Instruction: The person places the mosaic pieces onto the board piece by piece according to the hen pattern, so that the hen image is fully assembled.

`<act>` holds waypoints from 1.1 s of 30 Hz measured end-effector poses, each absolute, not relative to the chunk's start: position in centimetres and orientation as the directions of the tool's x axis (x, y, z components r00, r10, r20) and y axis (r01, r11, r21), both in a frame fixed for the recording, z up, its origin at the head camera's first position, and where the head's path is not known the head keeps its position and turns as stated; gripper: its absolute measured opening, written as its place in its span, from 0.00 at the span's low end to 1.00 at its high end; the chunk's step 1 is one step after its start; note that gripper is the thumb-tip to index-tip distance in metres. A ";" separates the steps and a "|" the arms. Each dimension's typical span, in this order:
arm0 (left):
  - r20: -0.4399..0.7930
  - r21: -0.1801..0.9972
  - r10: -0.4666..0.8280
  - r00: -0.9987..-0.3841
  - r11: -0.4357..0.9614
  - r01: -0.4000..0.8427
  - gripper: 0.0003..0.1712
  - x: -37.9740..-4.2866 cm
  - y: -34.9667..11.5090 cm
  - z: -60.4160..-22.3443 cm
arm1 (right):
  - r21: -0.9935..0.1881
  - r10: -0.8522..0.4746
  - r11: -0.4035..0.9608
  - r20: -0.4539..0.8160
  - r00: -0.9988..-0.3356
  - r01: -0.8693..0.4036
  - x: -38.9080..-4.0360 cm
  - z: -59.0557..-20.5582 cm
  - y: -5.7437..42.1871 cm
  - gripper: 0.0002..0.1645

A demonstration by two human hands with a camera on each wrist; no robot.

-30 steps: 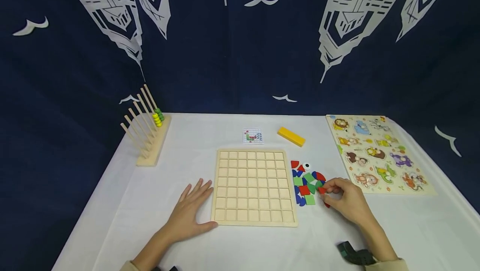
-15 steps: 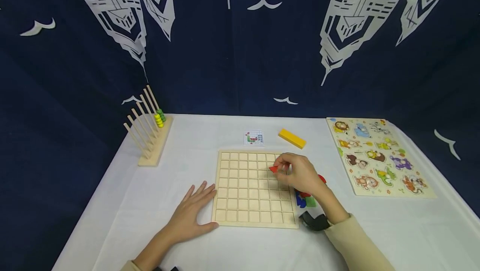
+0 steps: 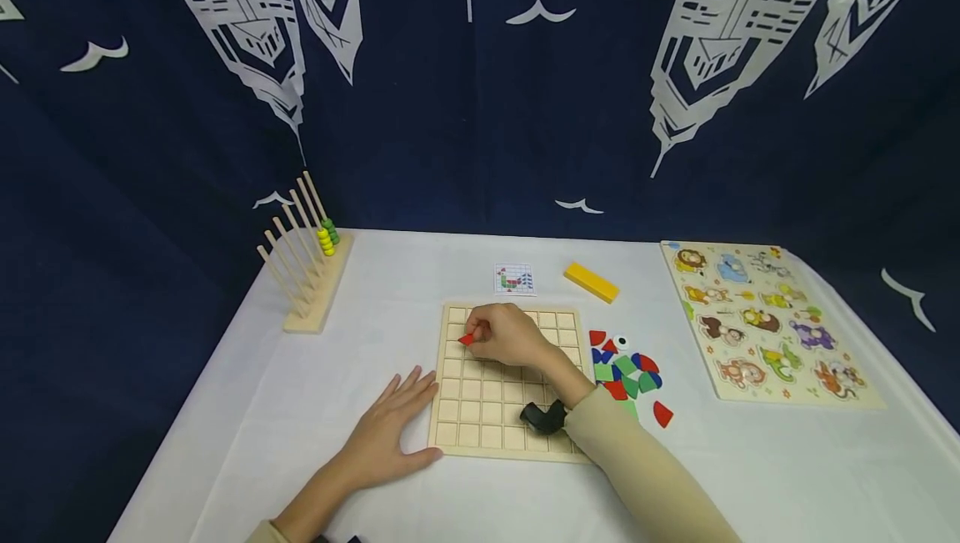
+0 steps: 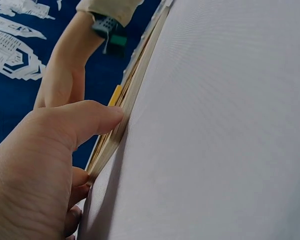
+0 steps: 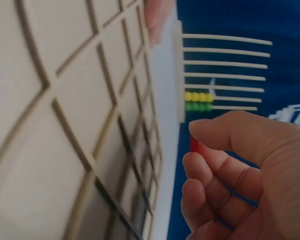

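My right hand point(image 3: 510, 339) is over the upper left of a pale wooden grid board point(image 3: 491, 434). Thumb and forefinger pinch a small red tile point(image 3: 467, 339); in the right wrist view only a sliver of this red tile point(image 5: 194, 144) shows between the fingertips. My left hand point(image 3: 386, 439) lies with fingers spread at the board's left side. In the left wrist view, the thumb of this left hand point(image 4: 85, 120) touches the edge of the board. Right of the board lies a group of loose red, blue and green tiles point(image 3: 625, 365), partly hidden by the right sleeve.
Behind the board lie a small printed picture card point(image 3: 514, 279) and a yellow block point(image 3: 592, 282). A wooden peg stand with yellow and green beads point(image 3: 322, 293) stands at the left. At the right lies an animal puzzle board point(image 3: 765, 339). One red tile point(image 3: 663, 414) lies apart from the group.
My right hand has picked the red tile from the group and carried it leftward across the board to its upper left. The left hand stays at the board's side.
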State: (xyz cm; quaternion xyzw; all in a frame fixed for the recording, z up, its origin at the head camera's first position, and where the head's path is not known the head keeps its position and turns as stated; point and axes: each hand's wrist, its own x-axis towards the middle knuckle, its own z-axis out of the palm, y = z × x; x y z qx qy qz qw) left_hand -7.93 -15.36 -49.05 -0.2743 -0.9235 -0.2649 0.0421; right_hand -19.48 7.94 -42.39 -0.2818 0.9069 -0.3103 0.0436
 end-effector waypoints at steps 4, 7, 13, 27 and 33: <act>0.217 0.469 0.490 -0.844 0.706 0.531 0.49 -7.8 -15.4 -49.0 | -0.599 -0.552 0.643 0.070 -0.831 -0.478 -19.8 -43.0 6.9 0.07; 0.216 0.465 0.492 -0.843 0.708 0.532 0.48 -7.8 -15.4 -49.0 | -0.605 -0.558 0.642 0.052 -0.828 -0.471 -20.0 -43.2 6.4 0.07; 0.208 0.475 0.490 -0.847 0.706 0.525 0.45 -7.8 -15.4 -48.9 | -0.604 -0.550 0.659 0.019 -0.835 -0.448 -20.2 -43.6 5.9 0.07; 0.225 0.459 0.491 -0.842 0.708 0.536 0.44 -7.6 -15.4 -49.2 | -0.629 -0.557 0.643 0.007 -0.830 -0.437 -20.1 -44.1 5.8 0.08; 0.224 0.468 0.488 -0.844 0.706 0.532 0.45 -7.6 -15.3 -49.1 | -0.631 -0.567 0.623 0.042 -0.822 -0.462 -19.9 -43.8 6.7 0.09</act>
